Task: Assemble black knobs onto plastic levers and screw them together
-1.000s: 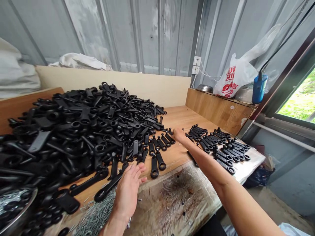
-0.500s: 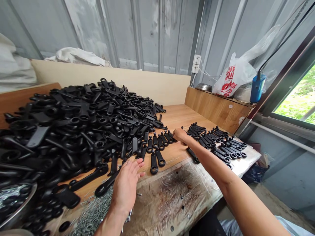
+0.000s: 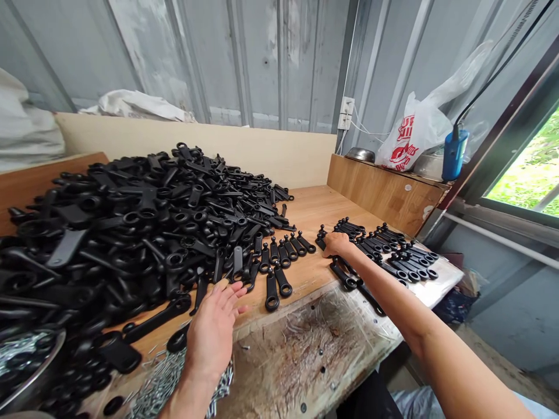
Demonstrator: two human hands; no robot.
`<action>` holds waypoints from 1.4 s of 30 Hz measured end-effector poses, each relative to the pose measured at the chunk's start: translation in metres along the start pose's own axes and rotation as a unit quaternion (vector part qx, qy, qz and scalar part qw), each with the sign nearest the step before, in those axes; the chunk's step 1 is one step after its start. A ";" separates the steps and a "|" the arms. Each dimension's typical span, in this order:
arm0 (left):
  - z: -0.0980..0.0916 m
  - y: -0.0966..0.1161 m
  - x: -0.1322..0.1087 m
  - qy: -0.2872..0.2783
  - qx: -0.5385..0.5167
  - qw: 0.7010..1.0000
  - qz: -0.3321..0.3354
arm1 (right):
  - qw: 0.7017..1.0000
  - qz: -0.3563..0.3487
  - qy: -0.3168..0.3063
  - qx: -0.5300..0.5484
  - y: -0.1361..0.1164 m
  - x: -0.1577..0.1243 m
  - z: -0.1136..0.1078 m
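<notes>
A big heap of black ring-ended metal levers (image 3: 144, 221) covers the left half of the wooden bench (image 3: 314, 209). My left hand (image 3: 212, 329) lies flat near the bench's front edge, fingers stretched toward the heap's loose pieces, over a long black lever (image 3: 157, 317). My right hand (image 3: 336, 243) reaches across to the right and rests curled on the near end of a laid-out batch of black levers (image 3: 388, 250). Whether it grips one is not visible. A short row of levers (image 3: 283, 250) lies between the two hands.
Small silver pins (image 3: 166, 378) are scattered at the front left beside a metal bowl (image 3: 26, 361). A wooden box (image 3: 384, 195) at the back right carries a white-and-red plastic bag (image 3: 413, 139), a steel bowl and a blue container (image 3: 453, 154). Corrugated metal walls stand behind.
My right hand has moved right, from the short row of levers to the laid-out batch. My left hand has drawn back a little toward me and to the left.
</notes>
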State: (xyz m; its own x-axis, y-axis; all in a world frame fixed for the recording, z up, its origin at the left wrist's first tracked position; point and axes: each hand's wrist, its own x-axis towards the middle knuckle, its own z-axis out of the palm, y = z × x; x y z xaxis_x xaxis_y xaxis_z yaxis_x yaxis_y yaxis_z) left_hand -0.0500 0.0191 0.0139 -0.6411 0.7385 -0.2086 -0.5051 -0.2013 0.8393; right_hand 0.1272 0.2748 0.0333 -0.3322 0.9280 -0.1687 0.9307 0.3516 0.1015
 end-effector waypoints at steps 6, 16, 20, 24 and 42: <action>0.001 0.001 -0.002 -0.001 -0.008 1.000 -0.008 | 0.998 -0.004 -0.053 0.018 0.013 -0.006 -0.011; 0.004 0.003 -0.004 -0.009 -0.008 0.999 -0.030 | 0.997 0.024 -0.003 0.067 0.010 -0.004 0.002; 0.004 0.003 -0.006 -0.021 -0.019 0.999 -0.024 | 0.996 0.021 0.026 0.080 0.012 -0.004 0.001; 0.004 0.005 -0.008 -0.031 -0.025 0.999 -0.018 | 0.994 -0.010 0.006 0.108 0.015 -0.004 0.004; 0.021 -0.010 -0.047 -0.243 -0.116 0.958 -0.096 | 0.881 -0.329 0.188 0.284 -0.078 -0.178 -0.015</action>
State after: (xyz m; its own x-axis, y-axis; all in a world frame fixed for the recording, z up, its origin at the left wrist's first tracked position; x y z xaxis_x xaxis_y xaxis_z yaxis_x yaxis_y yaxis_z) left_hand -0.0029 0.0003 0.0255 -0.2074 0.9773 -0.0427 -0.7378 -0.1276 0.6628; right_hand 0.1110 0.0842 0.0701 -0.7558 0.5594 0.3403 0.4086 0.8091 -0.4224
